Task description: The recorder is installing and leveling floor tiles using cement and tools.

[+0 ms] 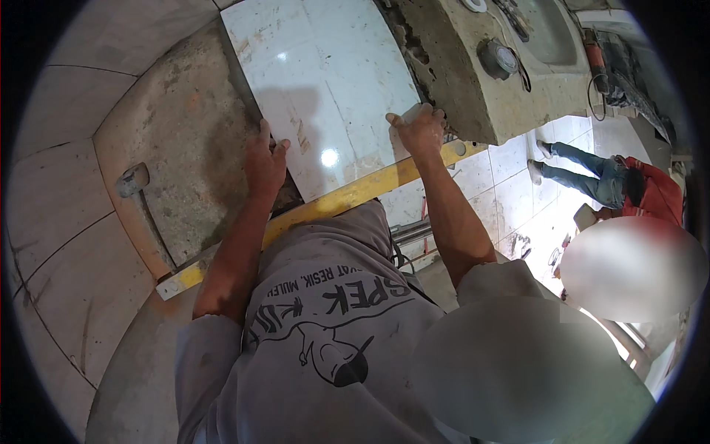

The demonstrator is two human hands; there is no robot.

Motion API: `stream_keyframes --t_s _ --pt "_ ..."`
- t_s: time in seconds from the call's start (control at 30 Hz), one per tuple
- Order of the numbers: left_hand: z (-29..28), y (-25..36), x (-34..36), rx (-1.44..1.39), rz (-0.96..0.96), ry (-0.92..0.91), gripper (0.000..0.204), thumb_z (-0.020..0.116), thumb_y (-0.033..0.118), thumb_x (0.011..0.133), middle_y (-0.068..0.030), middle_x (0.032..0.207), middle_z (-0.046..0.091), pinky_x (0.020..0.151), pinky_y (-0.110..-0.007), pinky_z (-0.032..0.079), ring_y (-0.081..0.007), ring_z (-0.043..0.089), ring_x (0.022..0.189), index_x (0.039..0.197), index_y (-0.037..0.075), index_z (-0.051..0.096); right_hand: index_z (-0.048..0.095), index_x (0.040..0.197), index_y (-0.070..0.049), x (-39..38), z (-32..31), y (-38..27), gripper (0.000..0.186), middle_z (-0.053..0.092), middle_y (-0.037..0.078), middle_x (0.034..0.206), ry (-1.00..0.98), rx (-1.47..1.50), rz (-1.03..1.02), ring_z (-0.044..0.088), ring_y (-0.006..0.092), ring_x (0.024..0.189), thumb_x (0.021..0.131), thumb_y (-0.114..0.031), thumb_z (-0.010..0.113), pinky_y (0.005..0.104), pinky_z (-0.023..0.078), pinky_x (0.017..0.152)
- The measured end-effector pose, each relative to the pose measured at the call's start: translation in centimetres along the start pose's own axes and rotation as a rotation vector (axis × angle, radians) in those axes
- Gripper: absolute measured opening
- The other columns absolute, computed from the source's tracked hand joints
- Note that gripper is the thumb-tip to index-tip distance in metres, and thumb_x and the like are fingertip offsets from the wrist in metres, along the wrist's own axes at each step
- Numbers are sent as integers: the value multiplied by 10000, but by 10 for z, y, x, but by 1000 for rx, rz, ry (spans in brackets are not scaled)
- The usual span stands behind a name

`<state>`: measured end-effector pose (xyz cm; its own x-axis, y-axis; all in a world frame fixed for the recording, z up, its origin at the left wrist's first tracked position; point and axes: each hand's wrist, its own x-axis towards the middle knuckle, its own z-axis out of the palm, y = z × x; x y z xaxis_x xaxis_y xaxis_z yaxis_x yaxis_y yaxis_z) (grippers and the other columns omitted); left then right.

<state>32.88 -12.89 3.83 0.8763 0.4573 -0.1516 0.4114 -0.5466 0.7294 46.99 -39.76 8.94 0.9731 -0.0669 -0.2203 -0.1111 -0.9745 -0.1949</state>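
A large white marbled tile point(333, 81) lies over a rough concrete counter, smeared with brownish marks. My left hand point(266, 161) grips its left edge near the front corner, the thumb beside the tile's face. On the opposite edge, my right hand point(421, 132) has its thumb over the top and the other fingers curled at the side. A long yellow spirit level point(362, 194) runs along the counter's front, just before my body, passing under both forearms. What lies beneath the tile is hidden.
A hammer point(134, 180) rests on bare concrete point(185, 103) at the left. To the right, a raised concrete block point(473, 81) carries a round tape measure point(498, 59) beside a basin point(547, 33). A red power tool point(594, 61) lies beyond. Another person in red point(654, 192) is at the far right.
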Motion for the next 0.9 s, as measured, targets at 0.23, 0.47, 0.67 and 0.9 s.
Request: stream_keyframes --t_s 0.23,0.47,0.67,0.9 --pt "-2 2 0 158 126 25 640 708 203 841 -142 925 578 735 -382 491 -263 584 807 1383 -36 465 490 1169 69 0 0 1 778 478 277 1184 33 -4 -13 498 459 1139 731 -500 790 494 449 960" --pt "-7 9 -1 118 124 20 612 705 193 838 -166 908 552 744 -420 471 -306 562 837 1354 -46 479 491 1176 57 -1 -1 0 759 471 275 1189 1 -8 7 476 455 1167 751 -506 772 496 446 964" --pt "-4 0 1 80 116 21 622 709 193 831 -166 918 550 734 -420 465 -309 558 837 1359 -40 475 491 1173 57 -1 -1 -1 766 473 277 1200 13 -9 -13 479 459 1161 753 -521 764 501 443 962" --pt "-6 5 -2 115 133 20 660 718 197 827 -165 931 539 745 -417 472 -302 568 845 1388 -21 449 502 1169 44 -3 3 5 748 489 268 1168 62 0 -42 501 469 1125 737 -499 780 510 451 942"
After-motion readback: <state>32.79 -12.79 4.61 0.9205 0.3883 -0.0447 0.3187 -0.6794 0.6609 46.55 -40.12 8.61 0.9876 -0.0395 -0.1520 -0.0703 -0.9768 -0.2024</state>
